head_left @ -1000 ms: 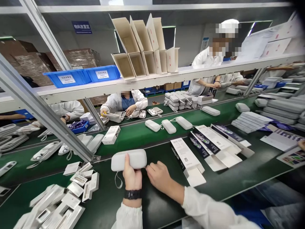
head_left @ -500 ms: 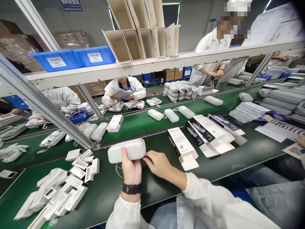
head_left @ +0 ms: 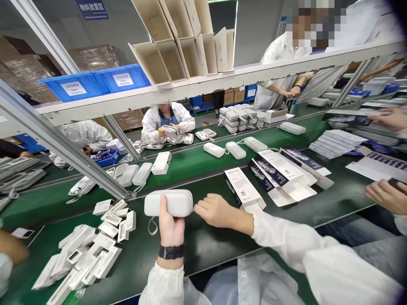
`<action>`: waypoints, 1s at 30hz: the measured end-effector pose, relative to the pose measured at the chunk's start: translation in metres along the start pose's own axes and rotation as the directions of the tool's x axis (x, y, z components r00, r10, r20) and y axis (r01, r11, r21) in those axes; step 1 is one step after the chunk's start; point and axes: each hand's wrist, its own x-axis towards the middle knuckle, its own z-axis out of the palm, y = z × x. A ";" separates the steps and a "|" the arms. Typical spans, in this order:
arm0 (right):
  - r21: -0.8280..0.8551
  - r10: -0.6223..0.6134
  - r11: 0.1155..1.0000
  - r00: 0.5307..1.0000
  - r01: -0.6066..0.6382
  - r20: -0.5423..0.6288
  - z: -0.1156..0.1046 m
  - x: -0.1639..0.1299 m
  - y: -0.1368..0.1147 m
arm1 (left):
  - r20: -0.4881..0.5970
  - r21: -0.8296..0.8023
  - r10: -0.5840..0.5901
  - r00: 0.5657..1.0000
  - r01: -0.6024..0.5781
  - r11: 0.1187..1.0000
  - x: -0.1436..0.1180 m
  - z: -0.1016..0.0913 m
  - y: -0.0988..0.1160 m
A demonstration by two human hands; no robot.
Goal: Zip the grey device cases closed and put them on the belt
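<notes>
My left hand (head_left: pixel 171 228), with a black watch on the wrist, grips a pale grey zippered case (head_left: pixel 181 201) above the near bench. Its thumb lies over the front, and the other fingers are hidden behind. A wrist strap (head_left: pixel 153 227) dangles from the case's left end. My right hand (head_left: pixel 216 210) is closed in a pinch at the right end, on what looks like the small zipper pull (head_left: pixel 193 209), mostly covered by the fingertips. The case appears closed along the visible side. To the right lies a white printed carton (head_left: pixel 242 186) with its flap open.
Small white boxes (head_left: pixel 92 250) are heaped at left. More open cartons (head_left: pixel 282 171) lie at right. Grey cases (head_left: pixel 235 150) sit on the green conveyor (head_left: pixel 187 165). A metal post (head_left: pixel 73 144) slants at left. Co-workers' hands (head_left: pixel 386 195) show at right, another at the left edge.
My right hand stays at the case's right end, its fingers now more curled. The view has shifted slightly. Co-workers' hands have come in at right, one holding a dark carton, and at the left edge.
</notes>
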 end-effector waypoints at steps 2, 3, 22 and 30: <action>-0.016 -0.041 0.999 0.998 0.042 0.037 -0.013 0.005 0.019 | 0.006 0.046 -0.014 1.000 0.013 0.999 -0.002 -0.006 -0.004; -0.015 -0.061 0.998 0.996 0.062 0.064 -0.019 0.007 0.028 | 0.021 0.073 -0.017 1.000 0.015 0.997 -0.004 -0.010 -0.006; 0.232 -0.328 0.928 0.933 0.290 0.148 -0.057 0.027 0.041 | 0.503 0.607 -0.577 0.644 0.212 0.766 -0.016 -0.068 0.023; 0.238 -0.329 0.928 0.932 0.288 0.154 -0.064 0.008 0.031 | 0.434 0.580 -0.564 0.702 0.261 0.772 -0.039 -0.086 -0.004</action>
